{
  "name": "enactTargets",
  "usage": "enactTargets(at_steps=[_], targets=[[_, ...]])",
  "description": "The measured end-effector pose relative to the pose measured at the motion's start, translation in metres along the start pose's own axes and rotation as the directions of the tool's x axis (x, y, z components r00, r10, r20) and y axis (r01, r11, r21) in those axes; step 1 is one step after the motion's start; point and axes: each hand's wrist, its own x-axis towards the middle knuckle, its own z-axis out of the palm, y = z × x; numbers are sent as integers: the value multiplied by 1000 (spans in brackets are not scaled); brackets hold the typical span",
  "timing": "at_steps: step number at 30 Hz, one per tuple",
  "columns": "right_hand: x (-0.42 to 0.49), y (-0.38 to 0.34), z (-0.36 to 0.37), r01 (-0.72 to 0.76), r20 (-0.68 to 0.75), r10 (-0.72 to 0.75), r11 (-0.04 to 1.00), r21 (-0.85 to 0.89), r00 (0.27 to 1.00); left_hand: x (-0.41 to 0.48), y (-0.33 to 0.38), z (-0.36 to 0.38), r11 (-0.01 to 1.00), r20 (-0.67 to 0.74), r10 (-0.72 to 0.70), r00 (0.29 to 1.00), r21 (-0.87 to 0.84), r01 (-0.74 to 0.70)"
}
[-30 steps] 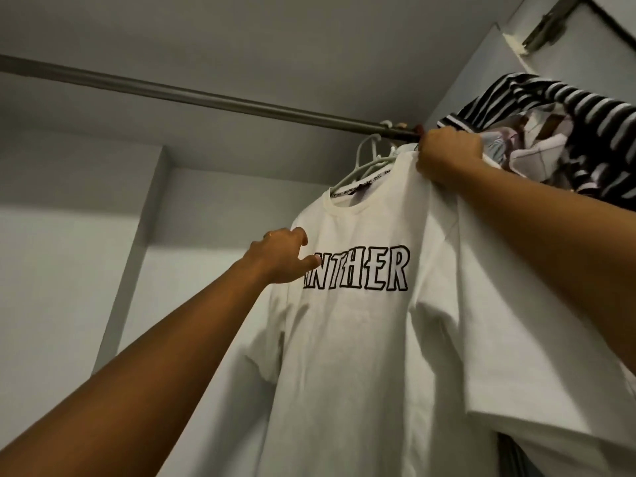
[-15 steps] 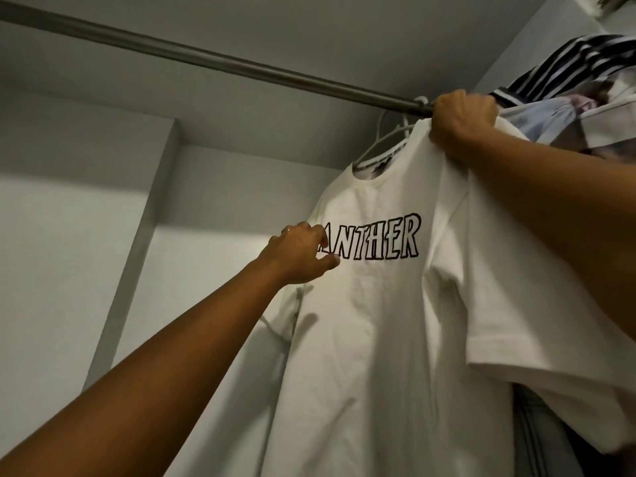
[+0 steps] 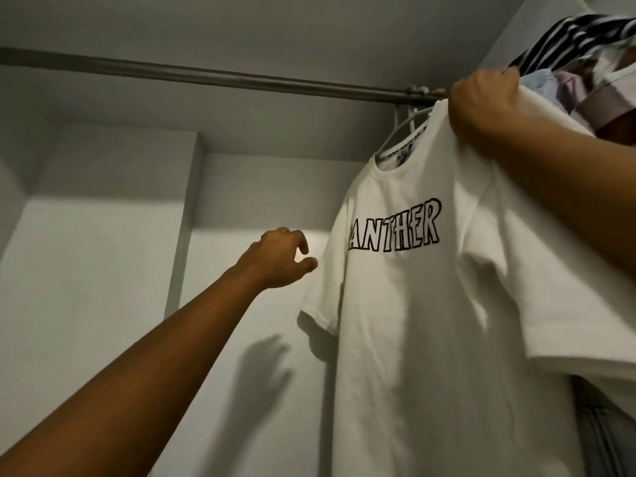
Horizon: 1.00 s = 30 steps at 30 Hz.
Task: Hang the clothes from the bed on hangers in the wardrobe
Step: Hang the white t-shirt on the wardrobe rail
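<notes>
A white T-shirt [image 3: 430, 321] with black outlined letters hangs on a white hanger [image 3: 406, 127], whose hook sits on the metal wardrobe rail [image 3: 213, 77]. My right hand [image 3: 481, 101] grips the shirt's shoulder just below the rail, fingers curled over the cloth. To the left of the shirt, apart from its sleeve, my left hand [image 3: 282, 258] hovers with fingers loosely curled and holds nothing.
More hung clothes crowd the right end of the rail: a black-and-white striped garment [image 3: 578, 39] and a pale checked one [image 3: 592, 94]. The wardrobe's white back wall [image 3: 103, 270] lies to the left, and the rail there is bare.
My left hand has let go of the shirt's front and drawn back to the left. The shirt hangs freer, its left sleeve now showing. My right hand keeps its grip at the shoulder.
</notes>
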Motion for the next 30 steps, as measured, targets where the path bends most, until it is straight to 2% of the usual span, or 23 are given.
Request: enactTargets(at_steps=[3, 5, 7, 9, 12, 15, 18, 19, 21, 23, 26, 28, 30], targets=[[-37, -8, 3, 94, -98, -96, 995, -16, 991, -28, 1, -14, 999, 1, -37, 999, -26, 37], [-73, -30, 1, 270, -103, -259, 956, 114, 960, -56, -1, -28, 997, 38, -73, 997, -9, 74], [-116, -56, -8, 416, -65, -418, 853, 316, 906, -89, -6, -46, 989, 113, -142, 983, 60, 136], [-160, -80, -21, 443, -42, -510, 700, 560, 859, -127, -14, -70, 965, 172, -239, 956, 148, 214], [-219, -107, -61, 297, 8, -618, 390, 872, 786, -194, -18, -117, 899, 197, -394, 898, 288, 332], [-278, -133, -117, 162, -60, -698, 81, 983, 713, -277, -10, -170, 797, 214, -548, 809, 427, 427], [-334, -143, -188, 79, -177, -754, -165, 983, 632, -367, 10, -230, 658, 207, -706, 677, 543, 521], [-357, -144, -230, 40, -244, -775, -273, 961, 583, -410, 29, -266, 571, 175, -780, 601, 594, 567], [-383, -140, -275, -7, -317, -764, -387, 922, 562, -459, 53, -306, 473, 121, -840, 528, 640, 605], [-416, -122, -345, -53, -445, -724, -551, 833, 527, -526, 102, -368, 298, 31, -922, 385, 690, 659], [-461, -71, -451, -132, -627, -625, -749, 649, 465, -628, 205, -466, 32, -167, -964, 207, 700, 713], [-493, -23, -520, -190, -724, -534, -841, 506, 436, -696, 294, -522, -189, -321, -946, 37, 644, 742], [-526, 32, -584, -252, -809, -428, -902, 352, 404, -753, 396, -564, -397, -475, -872, -119, 543, 740]])
